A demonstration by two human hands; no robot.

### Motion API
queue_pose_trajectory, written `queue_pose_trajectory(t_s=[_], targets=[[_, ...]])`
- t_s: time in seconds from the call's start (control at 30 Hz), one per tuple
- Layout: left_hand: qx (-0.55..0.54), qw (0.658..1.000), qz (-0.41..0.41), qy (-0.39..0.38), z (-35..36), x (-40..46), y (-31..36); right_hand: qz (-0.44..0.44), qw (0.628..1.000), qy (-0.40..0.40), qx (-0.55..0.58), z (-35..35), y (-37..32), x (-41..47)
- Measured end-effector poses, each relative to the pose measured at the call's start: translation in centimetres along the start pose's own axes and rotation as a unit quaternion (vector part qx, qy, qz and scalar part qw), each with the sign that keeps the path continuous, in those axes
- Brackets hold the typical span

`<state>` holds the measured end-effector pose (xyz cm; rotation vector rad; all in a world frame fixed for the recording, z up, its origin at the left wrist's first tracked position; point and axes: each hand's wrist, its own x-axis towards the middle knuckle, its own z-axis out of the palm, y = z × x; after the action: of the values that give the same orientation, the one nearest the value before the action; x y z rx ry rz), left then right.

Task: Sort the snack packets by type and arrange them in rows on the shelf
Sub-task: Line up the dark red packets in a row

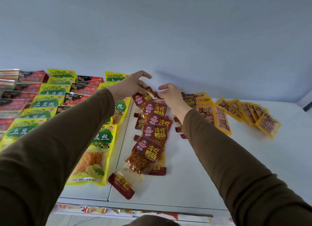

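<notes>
A row of dark red snack packets point(156, 129) runs from the shelf's front toward the back wall, overlapping one another. At the far end of that row both hands meet over one dark red packet point(149, 93). My left hand point(133, 85) pinches its left side with thumb and fingers curled. My right hand point(170, 95) pinches its right edge. Both arms wear brown sleeves. More dark red packets point(190, 99) lie partly hidden behind my right hand.
Yellow-green packets point(98, 150) lie in rows on the left, with black-and-red packets point(79, 89) and red ones point(10, 106) beyond. Orange-yellow packets point(243, 114) fan out at the right. The white shelf point(194, 166) meets the wall behind; a lower shelf with packets point(94, 209) shows below.
</notes>
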<state>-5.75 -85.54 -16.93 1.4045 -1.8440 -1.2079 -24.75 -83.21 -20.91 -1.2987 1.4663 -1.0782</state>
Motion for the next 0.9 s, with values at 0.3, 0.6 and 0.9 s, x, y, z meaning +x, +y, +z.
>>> queue_pose_trajectory(t_s=[0.3,0.6,0.9], targets=[[0.132,0.990,0.038,-0.031,1.7,-0.4,0.9,0.083,0.984,-0.025,0.155,1.0,-0.4,-0.4],[0.331,0.932,0.045,0.140,0.8,-5.7,2.5,0.102,0.975,-0.095,0.172,0.2,-0.1,-1.3],[0.472,0.871,0.095,-0.094,12.1,-17.1,-0.4,0.014,0.991,-0.066,-0.116,0.9,0.2,-0.7]])
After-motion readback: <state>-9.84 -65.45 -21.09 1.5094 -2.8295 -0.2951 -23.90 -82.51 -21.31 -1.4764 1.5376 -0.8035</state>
